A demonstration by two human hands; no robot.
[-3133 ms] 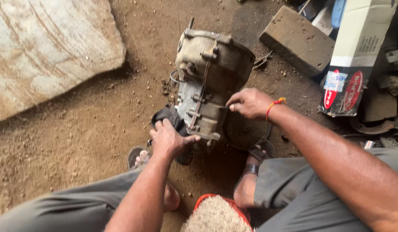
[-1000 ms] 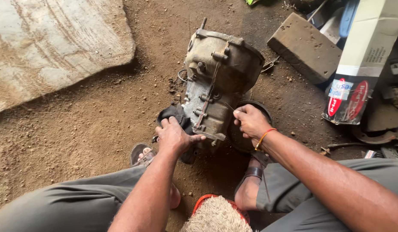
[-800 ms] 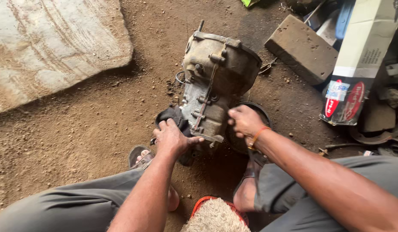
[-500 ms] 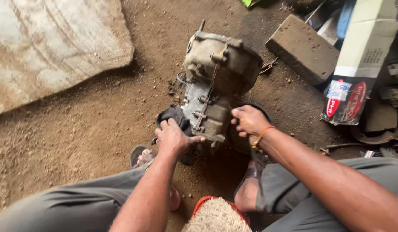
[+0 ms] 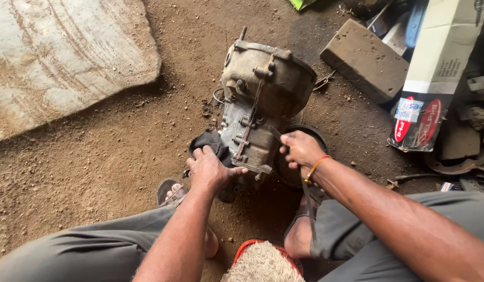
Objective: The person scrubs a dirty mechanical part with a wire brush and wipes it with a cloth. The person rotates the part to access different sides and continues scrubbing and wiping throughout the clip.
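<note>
A grimy metal gearbox casing (image 5: 265, 89) stands on the dirt floor between my knees. My left hand (image 5: 210, 169) presses on its near end, fingers over a dark cloth (image 5: 208, 142) at the casing's left corner. At the casing's near right side my right hand (image 5: 300, 149), with an orange thread on the wrist, is closed around a thin dark metal strip (image 5: 308, 209). The strip's tip touches the casing and its tail runs down towards my right foot. A dark round disc (image 5: 316, 137) lies half hidden behind that hand.
A big flat stone slab (image 5: 59, 57) fills the upper left. A brick (image 5: 365, 60), a long cardboard box (image 5: 435, 78) and rusty metal parts (image 5: 461, 162) crowd the right. My sandalled feet (image 5: 171, 190) flank the casing, and a red-rimmed fibrous bundle (image 5: 260, 263) sits at the bottom.
My right hand came down from the casing's right flank to its near right corner and now grips the thin strip. My left hand stayed on the near end.
</note>
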